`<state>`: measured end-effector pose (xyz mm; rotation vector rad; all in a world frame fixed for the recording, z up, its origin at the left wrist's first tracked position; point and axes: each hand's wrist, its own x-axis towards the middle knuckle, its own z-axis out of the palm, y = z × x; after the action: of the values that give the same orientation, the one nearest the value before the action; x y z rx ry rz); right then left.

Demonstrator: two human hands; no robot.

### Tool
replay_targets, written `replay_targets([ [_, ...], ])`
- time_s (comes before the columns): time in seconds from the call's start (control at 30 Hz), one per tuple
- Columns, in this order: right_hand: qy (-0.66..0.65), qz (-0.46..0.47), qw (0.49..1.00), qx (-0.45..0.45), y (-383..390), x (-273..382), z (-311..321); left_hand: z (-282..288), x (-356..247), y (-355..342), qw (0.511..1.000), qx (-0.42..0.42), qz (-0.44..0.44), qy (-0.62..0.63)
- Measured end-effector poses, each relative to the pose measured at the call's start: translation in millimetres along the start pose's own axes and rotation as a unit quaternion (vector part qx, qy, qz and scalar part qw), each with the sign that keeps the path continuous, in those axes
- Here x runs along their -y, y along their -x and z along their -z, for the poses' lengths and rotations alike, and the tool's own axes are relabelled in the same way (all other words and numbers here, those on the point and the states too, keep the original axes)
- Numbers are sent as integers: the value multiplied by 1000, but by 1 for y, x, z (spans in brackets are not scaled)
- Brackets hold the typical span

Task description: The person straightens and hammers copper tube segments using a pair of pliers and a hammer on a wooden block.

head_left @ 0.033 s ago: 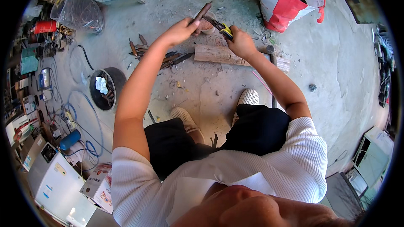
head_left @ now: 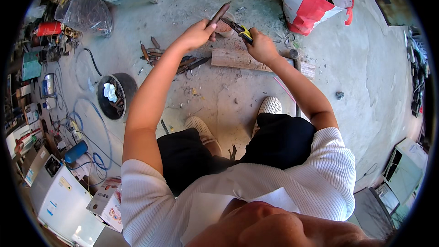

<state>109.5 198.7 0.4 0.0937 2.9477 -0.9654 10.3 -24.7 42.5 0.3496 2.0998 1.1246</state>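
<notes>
In the upper centre of the frame, the left hand (head_left: 197, 33) was closed around a brown rod-like piece (head_left: 219, 14), which angled up and to the right. Just right of it, the right hand (head_left: 260, 45) gripped yellow-handled pliers (head_left: 238, 29), jaws pointing toward the rod. Below both hands, a wooden plank (head_left: 238, 59) lay on the concrete floor (head_left: 219, 100), with scrap metal pieces (head_left: 155, 55) to its left.

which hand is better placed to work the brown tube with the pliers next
Right. The right hand already holds the yellow-handled pliers, tips pointing at the brown tube. The left hand has its grip on the tube, holding it up.
</notes>
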Motion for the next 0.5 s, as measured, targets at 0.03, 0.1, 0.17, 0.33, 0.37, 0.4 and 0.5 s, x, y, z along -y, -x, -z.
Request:
replay_targets([
  [0.03, -3, 7, 1000, 1, 0, 0, -2, -4, 4, -5, 998, -35, 12, -43],
  [0.1, -9, -18, 998, 53, 0, 0, -4, -8, 7, -9, 990, -78, 1, -117],
  [0.17, 7, -18, 998, 52, 1, 1, -5, -12, 5, -9, 979, -111, -9, -170],
  [0.33, 100, -1, 995, 4, 4, 10, 4, -14, -13, 4, 974, -141, -9, -175],
  [0.37, 128, 19, 992, -12, 3, 15, 9, -15, -15, 6, 974, -145, -9, -172],
  [0.4, 156, 39, 987, -29, 4, 19, 15, -15, -18, 8, 974, -148, -9, -169],
  [0.5, 148, 30, 988, -23, 2, 18, 17, -18, -18, 9, 972, -161, -19, -167],
])
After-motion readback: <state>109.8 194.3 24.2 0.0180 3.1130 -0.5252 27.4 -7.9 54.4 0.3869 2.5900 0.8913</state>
